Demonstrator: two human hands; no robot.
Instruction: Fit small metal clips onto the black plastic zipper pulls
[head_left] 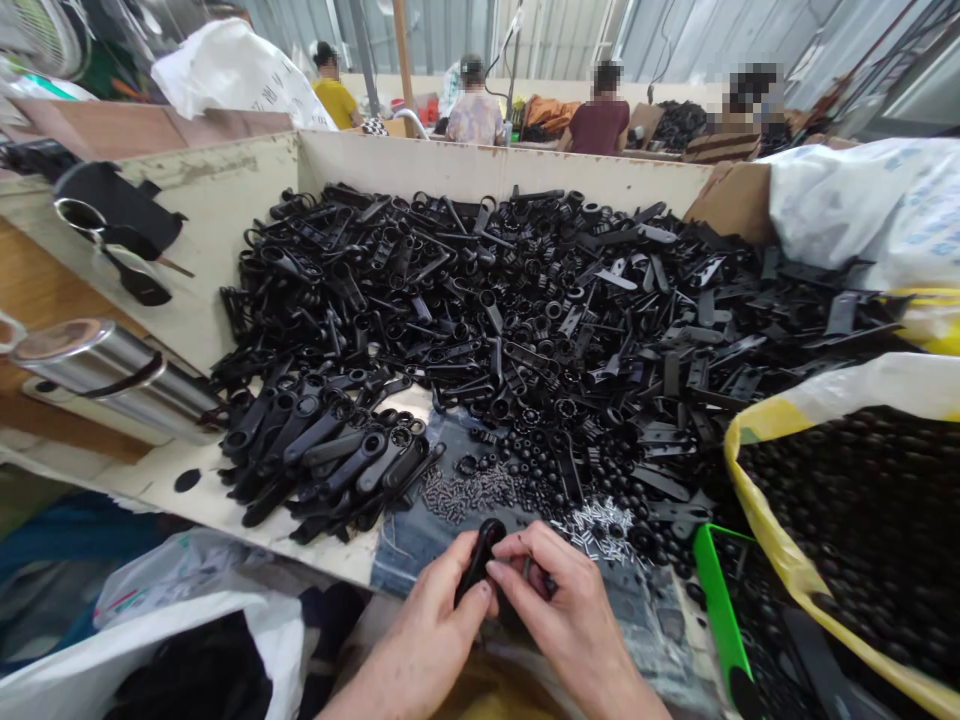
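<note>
My left hand [431, 615] is wrapped round a black plastic lever-like part [478, 562], its rounded ring end pointing up and away from me. Close against that end, my right hand [562, 595] is closed, thumb and forefinger pinched together at the part's side. What the right fingers hold is too small and covered to make out. Just beyond my hands lie a heap of small dark grey metal pieces [465, 490] and a scatter of shiny silver pins [602, 528]. Similar black lever parts [337, 450] are stacked in rows at the left.
A large pile of loose black plastic parts [450, 290] fills the pale-walled bin [510, 155]. At right are a yellow-edged bag [739, 450] of small black balls and a green tray [720, 610]. A steel flask [120, 370] stands left; several people sit beyond.
</note>
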